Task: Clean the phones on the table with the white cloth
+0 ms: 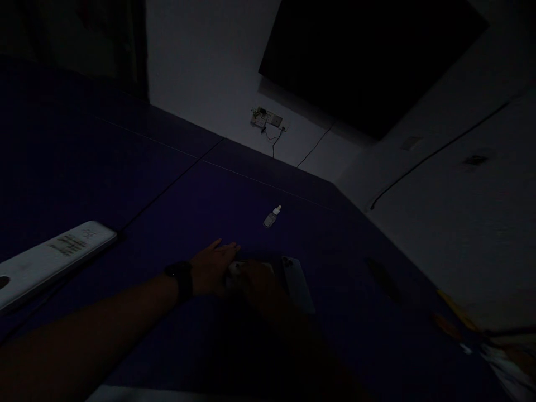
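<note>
My left hand [213, 271], with a dark watch on its wrist, lies on the dark blue surface with its fingers stretched out. Its fingertips and thumb side are at the left edge of a pale flat object [268, 266], mostly covered and too dark to name. Over that object is my right hand [259, 282], in deep shadow, its fingers curled in. Whatever those fingers hold, if anything, cannot be made out. Just right of it lies a light-coloured phone [298, 283], its camera side up. Beyond the hands a small dropper bottle [272, 216] with a white collar rests on its side.
The room is very dim. A long white device [58, 257] with a black cord [167, 190] is at the left. Sockets with plugs [270, 118] are on the wall below a big dark screen [368, 61]. Blurred items, one yellow [458, 310], sit at the far right.
</note>
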Motion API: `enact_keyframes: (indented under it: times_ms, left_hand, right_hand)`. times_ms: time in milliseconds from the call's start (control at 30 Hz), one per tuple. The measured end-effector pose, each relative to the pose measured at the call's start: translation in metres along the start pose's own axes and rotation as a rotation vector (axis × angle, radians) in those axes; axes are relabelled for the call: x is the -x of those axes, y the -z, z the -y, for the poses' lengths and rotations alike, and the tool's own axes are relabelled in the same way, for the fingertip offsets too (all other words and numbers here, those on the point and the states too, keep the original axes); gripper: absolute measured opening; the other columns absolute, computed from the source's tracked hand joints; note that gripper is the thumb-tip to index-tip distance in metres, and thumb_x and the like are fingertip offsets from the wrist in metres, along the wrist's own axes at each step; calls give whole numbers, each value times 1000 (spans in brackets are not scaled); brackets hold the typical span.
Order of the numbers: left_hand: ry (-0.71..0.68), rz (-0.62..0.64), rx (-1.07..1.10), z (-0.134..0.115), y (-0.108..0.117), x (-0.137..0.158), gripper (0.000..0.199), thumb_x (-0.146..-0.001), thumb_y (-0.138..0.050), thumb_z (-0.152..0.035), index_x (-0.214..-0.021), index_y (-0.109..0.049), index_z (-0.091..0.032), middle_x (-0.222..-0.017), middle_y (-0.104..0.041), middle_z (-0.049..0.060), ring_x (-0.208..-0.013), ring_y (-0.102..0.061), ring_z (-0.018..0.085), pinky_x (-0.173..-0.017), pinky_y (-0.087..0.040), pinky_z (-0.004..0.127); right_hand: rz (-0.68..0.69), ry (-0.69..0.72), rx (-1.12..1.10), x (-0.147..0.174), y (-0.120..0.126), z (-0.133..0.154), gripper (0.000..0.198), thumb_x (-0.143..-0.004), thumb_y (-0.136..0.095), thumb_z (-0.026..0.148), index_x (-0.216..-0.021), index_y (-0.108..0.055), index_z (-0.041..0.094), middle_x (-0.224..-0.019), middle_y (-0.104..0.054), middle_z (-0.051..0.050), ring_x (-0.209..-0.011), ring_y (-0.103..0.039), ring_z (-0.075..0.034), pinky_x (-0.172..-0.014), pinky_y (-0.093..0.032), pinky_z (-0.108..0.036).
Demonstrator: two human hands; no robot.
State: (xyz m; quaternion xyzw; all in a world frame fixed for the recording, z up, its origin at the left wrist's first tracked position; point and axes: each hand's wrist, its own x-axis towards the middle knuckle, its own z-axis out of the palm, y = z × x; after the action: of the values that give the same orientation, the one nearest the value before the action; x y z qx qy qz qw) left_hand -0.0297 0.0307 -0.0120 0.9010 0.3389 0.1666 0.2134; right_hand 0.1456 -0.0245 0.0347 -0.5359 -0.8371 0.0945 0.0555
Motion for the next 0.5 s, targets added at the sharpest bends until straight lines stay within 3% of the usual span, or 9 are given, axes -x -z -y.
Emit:
enact_keyframes:
  times_ms: [133, 233, 333, 400, 500]
  left_hand:
    - [-39, -109, 456, 4, 8, 4, 68, -66, -84, -34, -127, -56, -22, -135, -62, 12, -131, -54, 35, -121, -19, 61]
    - [-75, -149, 748, 5, 13, 4, 63, -80, -76, -44, -133, -49, -22, -130, -63, 11, -120, -61, 29, -110, -41, 52]
    - [-78, -127, 826, 0, 16, 5, 61, -96, -52, -61, -138, -37, -19, -124, -64, 14, -111, -66, 25, -95, -53, 44]
    - [-72, -100, 852, -5, 17, 5, 58, -101, -35, -66, -132, -42, -17, -118, -68, 15, -104, -68, 24, -91, -54, 43]
    - [-47, -51, 838, -13, 18, 6, 62, -101, -29, -70, -120, -54, -17, -113, -70, 13, -99, -67, 24, -91, -53, 41]
  right_hand:
    - [-266, -297, -341, 25, 25, -37, 35, -98, -48, 38, -82, -71, 17, -80, -69, -4, -73, -63, -18, -62, -46, -26]
    - [-277, -409, -474, 42, 34, -58, 36, -92, -50, 44, -81, -71, 18, -73, -66, -2, -67, -61, -19, -56, -44, -27]
    - [-217, -316, -511, 54, 35, -63, 33, -90, -52, 45, -87, -73, 19, -83, -71, -5, -76, -66, -22, -65, -51, -32]
    - [-207, -209, -505, 59, 35, -61, 31, -91, -54, 44, -91, -74, 21, -91, -72, -6, -83, -68, -23, -72, -53, -34]
    - [-179, -15, -439, 62, 34, -59, 25, -96, -52, 37, -91, -72, 22, -93, -71, -6, -84, -67, -20, -74, -54, -32]
